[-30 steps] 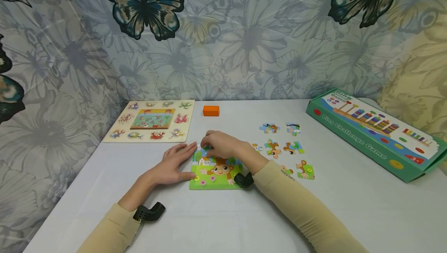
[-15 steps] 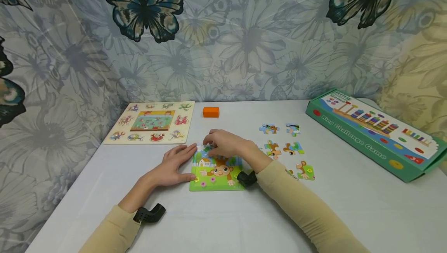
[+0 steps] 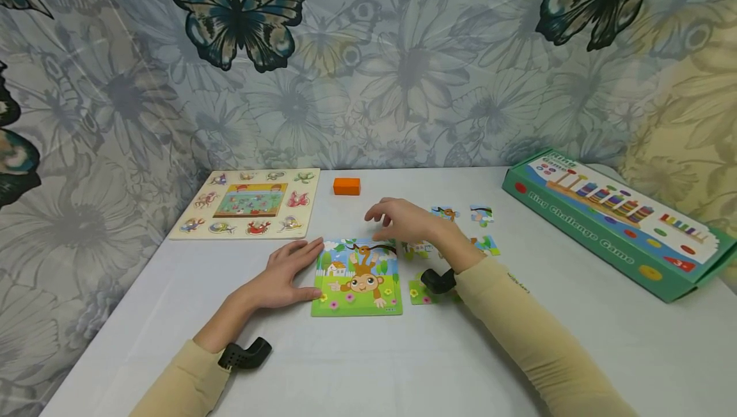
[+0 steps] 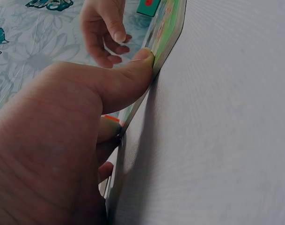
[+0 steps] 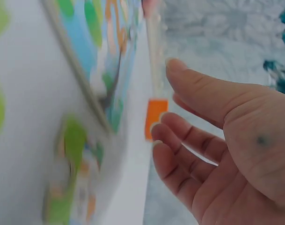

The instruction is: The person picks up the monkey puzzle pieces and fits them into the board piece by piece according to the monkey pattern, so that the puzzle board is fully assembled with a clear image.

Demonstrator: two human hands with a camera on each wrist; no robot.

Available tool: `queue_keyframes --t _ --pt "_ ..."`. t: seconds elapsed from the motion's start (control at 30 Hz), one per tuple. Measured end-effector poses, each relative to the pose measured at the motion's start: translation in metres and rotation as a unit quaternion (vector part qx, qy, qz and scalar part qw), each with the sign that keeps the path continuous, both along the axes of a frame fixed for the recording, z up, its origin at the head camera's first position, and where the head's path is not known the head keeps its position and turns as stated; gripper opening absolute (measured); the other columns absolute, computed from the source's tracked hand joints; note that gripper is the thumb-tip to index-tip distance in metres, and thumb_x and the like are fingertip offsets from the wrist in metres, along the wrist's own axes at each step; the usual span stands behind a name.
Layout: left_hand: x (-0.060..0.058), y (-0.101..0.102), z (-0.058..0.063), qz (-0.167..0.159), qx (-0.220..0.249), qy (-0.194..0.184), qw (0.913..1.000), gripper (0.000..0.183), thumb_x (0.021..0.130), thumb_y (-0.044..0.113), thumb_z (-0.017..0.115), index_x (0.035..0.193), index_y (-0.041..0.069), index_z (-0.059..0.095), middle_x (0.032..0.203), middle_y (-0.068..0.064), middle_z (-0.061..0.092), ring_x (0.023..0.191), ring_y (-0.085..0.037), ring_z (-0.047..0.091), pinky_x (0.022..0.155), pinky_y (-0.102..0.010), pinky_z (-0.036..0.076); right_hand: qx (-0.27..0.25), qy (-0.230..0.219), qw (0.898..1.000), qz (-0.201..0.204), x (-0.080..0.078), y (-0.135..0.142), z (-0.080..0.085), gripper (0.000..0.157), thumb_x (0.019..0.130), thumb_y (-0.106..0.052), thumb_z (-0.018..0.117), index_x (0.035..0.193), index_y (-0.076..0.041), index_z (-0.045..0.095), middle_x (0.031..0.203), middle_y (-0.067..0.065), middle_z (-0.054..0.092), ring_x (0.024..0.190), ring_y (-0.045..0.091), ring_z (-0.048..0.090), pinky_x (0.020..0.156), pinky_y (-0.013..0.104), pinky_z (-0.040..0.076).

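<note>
A square monkey picture puzzle board (image 3: 345,305) lies flat on the table, its whole picture showing in the head view. My left hand (image 3: 288,279) rests along its left edge, fingers outstretched. In the left wrist view its thumb (image 4: 133,75) touches the top of the board near the rim. Above the board's far right corner hovers my right hand (image 3: 403,220), fingers loosely bent, with nothing between them in the right wrist view. Loose jigsaw pieces lie right of the board, such as a green one (image 3: 423,292) and a blue one (image 3: 482,214); my right arm hides some.
A cream puzzle board with sea animals (image 3: 192,215) lies at the back left. An orange block (image 3: 347,187) sits near the back edge. On the right stands a long green game box (image 3: 587,238). A patterned cloth (image 3: 403,84) hangs behind the white table (image 3: 345,372).
My right hand has lifted off the board's upper left and moved right, uncovering the upper part of the picture. The left hand has stayed in place.
</note>
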State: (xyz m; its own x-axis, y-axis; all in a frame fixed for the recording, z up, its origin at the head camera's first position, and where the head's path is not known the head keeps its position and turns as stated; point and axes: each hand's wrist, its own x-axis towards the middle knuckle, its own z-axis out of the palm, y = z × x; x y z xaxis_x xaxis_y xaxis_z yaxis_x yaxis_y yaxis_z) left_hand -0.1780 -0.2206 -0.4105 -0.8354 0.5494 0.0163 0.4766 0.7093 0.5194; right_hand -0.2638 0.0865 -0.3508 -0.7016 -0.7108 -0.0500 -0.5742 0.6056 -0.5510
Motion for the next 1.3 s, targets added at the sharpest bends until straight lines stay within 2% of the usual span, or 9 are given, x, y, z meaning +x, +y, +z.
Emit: queue_keyframes --t 0.17,0.43,0.73,0.9,1.07,1.3 --pt "0.000 0.000 0.000 -0.004 -0.001 0.004 1.0000 0.089 0.089 0.040 0.075 0.158 0.004 0.032 0.166 -0.006 0.025 0.149 -0.036 0.016 0.112 -0.062 0.008 -0.002 0.009 1.000 -0.021 -0.009 0.028 0.001 0.043 0.096 -0.015 0.072 0.134 0.001 0.061 0.123 0.019 0.060 0.109 0.032 0.061 0.092 0.044 0.049" --pt "0.001 -0.001 -0.001 -0.004 0.002 0.002 1.0000 0.089 0.089 0.041 0.075 0.158 0.003 0.032 0.165 -0.007 0.026 0.148 -0.037 0.016 0.112 -0.063 0.008 0.012 0.010 0.998 -0.066 -0.024 0.064 -0.009 0.044 0.095 -0.015 0.073 0.133 0.002 0.061 0.122 0.019 0.061 0.109 0.035 0.060 0.090 0.046 0.049" --pt "0.001 0.000 0.000 -0.005 0.004 -0.001 1.0000 0.088 0.090 0.041 0.074 0.158 0.004 0.033 0.165 -0.007 0.025 0.148 -0.037 0.016 0.112 -0.063 0.006 0.020 0.003 0.994 -0.107 -0.031 0.094 -0.010 0.044 0.094 -0.013 0.073 0.133 0.002 0.061 0.122 0.020 0.058 0.108 0.035 0.059 0.090 0.047 0.049" --pt "0.000 0.000 -0.001 -0.006 0.002 0.000 1.0000 0.088 0.090 0.041 0.074 0.158 0.004 0.033 0.165 -0.007 0.025 0.148 -0.037 0.016 0.112 -0.062 0.007 0.028 0.007 0.993 -0.115 -0.032 0.109 -0.010 0.042 0.095 -0.011 0.072 0.131 0.005 0.060 0.121 0.023 0.056 0.107 0.039 0.060 0.087 0.048 0.050" --pt "0.000 -0.001 -0.001 -0.004 0.000 -0.001 1.0000 0.088 0.090 0.041 0.074 0.158 0.005 0.033 0.166 -0.006 0.025 0.149 -0.036 0.016 0.112 -0.062 0.007 0.037 -0.008 0.991 -0.126 -0.033 0.118 -0.011 0.040 0.095 -0.014 0.073 0.129 0.004 0.062 0.118 0.023 0.056 0.107 0.039 0.059 0.090 0.050 0.048" --pt "0.000 -0.001 -0.001 -0.003 0.002 -0.002 1.0000 0.088 0.089 0.041 0.074 0.158 0.005 0.033 0.166 -0.006 0.025 0.149 -0.037 0.015 0.112 -0.063 0.007 0.035 -0.004 0.994 -0.106 -0.038 0.128 -0.016 0.035 0.093 -0.011 0.074 0.121 0.008 0.064 0.114 0.022 0.060 0.105 0.039 0.059 0.091 0.052 0.047"
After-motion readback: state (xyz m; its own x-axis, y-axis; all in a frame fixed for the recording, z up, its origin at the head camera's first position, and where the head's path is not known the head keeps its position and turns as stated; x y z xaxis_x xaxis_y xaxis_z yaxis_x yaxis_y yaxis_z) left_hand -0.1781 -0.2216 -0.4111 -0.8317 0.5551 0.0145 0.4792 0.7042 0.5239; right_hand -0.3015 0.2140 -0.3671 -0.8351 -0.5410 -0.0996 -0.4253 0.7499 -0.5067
